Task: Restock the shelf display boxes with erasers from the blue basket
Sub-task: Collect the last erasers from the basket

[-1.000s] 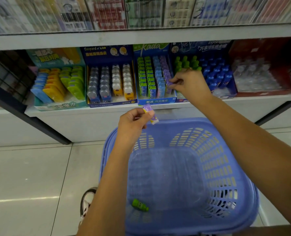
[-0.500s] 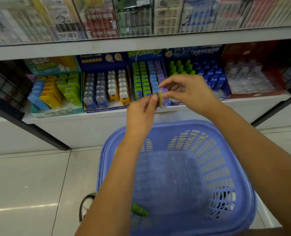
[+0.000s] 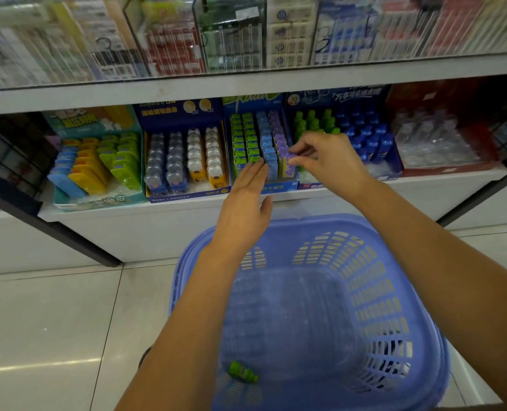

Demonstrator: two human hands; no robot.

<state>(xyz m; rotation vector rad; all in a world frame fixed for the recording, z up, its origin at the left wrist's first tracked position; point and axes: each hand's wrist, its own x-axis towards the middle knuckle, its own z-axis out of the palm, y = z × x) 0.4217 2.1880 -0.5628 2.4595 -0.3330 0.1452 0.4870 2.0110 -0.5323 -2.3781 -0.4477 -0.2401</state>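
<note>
your right hand (image 3: 329,161) pinches a blocky purple eraser (image 3: 288,168), left hand (image 3: 243,209) flat, fingers straight, at the cardboard box (image 3: 276,188).

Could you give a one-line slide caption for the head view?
Right hand pinches a purple eraser at the display box, left hand open; one green eraser lies in the basket.

purple eraser (image 3: 288,167) in box (image 3: 276,188), green eraser (image 3: 242,372) in basket (image 3: 424,366)

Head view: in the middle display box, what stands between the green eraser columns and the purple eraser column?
One column of small blue packaged erasers, plain in the head view; the right hand pinches a purple eraser beside it.
</note>
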